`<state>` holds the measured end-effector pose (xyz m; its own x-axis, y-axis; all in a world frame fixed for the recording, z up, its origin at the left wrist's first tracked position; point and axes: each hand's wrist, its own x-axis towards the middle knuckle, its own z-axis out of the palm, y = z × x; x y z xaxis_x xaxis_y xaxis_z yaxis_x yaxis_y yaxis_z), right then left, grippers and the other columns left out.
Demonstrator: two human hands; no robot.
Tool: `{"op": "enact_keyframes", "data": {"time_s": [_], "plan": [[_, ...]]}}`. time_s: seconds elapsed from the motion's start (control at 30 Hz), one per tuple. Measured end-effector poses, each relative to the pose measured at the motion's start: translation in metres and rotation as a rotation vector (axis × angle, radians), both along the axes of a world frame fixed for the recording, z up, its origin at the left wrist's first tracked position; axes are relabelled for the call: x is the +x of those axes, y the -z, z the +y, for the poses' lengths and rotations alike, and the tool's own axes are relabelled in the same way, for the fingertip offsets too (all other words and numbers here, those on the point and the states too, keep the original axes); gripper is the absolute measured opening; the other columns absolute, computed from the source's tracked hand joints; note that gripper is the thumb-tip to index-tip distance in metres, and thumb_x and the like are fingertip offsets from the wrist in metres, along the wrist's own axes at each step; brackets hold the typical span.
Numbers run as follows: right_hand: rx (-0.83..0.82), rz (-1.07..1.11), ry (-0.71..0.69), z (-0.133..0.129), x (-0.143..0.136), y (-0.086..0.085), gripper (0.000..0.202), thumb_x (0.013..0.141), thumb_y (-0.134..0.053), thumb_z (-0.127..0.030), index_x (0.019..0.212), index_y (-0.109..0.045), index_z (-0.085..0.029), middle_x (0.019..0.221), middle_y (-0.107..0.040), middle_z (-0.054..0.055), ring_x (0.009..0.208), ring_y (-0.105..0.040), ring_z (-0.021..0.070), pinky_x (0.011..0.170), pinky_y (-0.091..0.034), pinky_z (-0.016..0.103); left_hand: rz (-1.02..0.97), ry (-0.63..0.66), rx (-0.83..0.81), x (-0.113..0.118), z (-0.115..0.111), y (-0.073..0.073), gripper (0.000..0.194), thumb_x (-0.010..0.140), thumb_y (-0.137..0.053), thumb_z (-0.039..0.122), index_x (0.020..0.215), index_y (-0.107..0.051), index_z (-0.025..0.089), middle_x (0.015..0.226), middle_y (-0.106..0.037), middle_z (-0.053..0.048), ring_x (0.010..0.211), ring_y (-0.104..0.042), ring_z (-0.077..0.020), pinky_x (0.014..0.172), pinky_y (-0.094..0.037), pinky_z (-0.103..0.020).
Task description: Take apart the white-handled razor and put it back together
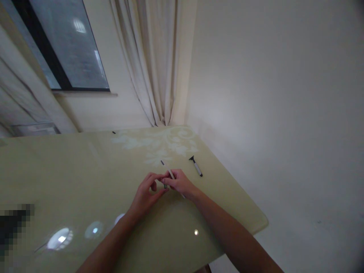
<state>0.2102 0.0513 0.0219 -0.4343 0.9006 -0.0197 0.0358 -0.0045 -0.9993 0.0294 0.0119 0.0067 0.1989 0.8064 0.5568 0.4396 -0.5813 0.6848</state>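
Note:
My left hand (148,191) and my right hand (179,182) meet just above the table, fingertips close together. Between them is a small dark, shiny piece (165,186), partly covered by fingers; my left thumb and fingers close around it, and the right fingertips touch it too. A thin white stick (171,174), like a pencil or pen, runs slantwise through my closed right hand, its dark-banded end pointing away and its other end showing below the wrist. Right of my hands lies a razor (196,167) with a black head and grey handle.
The glossy pale green table (227,201) has a white floral pattern and light reflections. A small dark item (113,132) lies at its far edge. A wall (270,113) borders the right side; a curtain (159,68) and window (76,45) stand behind.

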Motion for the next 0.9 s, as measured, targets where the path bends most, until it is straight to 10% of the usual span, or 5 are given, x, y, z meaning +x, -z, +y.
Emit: {"op": "enact_keyframes", "data": {"time_s": [0.23,0.43,0.9], "plan": [[0.262,-0.179,0.016,-0.001,0.014,-0.011,0.062,0.102,-0.029,-0.067,0.075,-0.058,-0.019,0.056,-0.042,-0.004,0.053,-0.038,0.0113,0.055,-0.03,0.026,-0.076,-0.198,-0.018,-0.008,0.005,-0.004,0.036,0.083,-0.078,0.039,0.114,-0.068,0.024,0.094,-0.064,0.0,0.062,-0.051,-0.0107,0.061,-0.048,-0.025],[0.526,-0.537,-0.063,-0.004,0.018,-0.016,0.05,0.106,-0.036,-0.047,0.067,-0.051,-0.019,0.06,-0.047,-0.002,0.059,-0.04,0.0124,0.06,-0.024,0.028,-0.1,-0.237,0.011,-0.008,0.006,-0.004,0.035,0.081,-0.079,0.041,0.11,-0.07,0.023,0.089,-0.065,0.001,0.06,-0.051,-0.0102,0.061,-0.048,-0.025],[0.494,-0.501,-0.105,-0.002,0.017,-0.011,0.057,0.106,-0.031,-0.056,0.065,-0.048,-0.019,0.058,-0.042,-0.003,0.057,-0.039,0.0117,0.058,-0.022,0.028,-0.178,-0.254,-0.048,-0.007,0.006,-0.01,0.038,0.08,-0.078,0.046,0.11,-0.072,0.023,0.085,-0.064,0.001,0.056,-0.049,-0.0092,0.054,-0.046,-0.023]]}}
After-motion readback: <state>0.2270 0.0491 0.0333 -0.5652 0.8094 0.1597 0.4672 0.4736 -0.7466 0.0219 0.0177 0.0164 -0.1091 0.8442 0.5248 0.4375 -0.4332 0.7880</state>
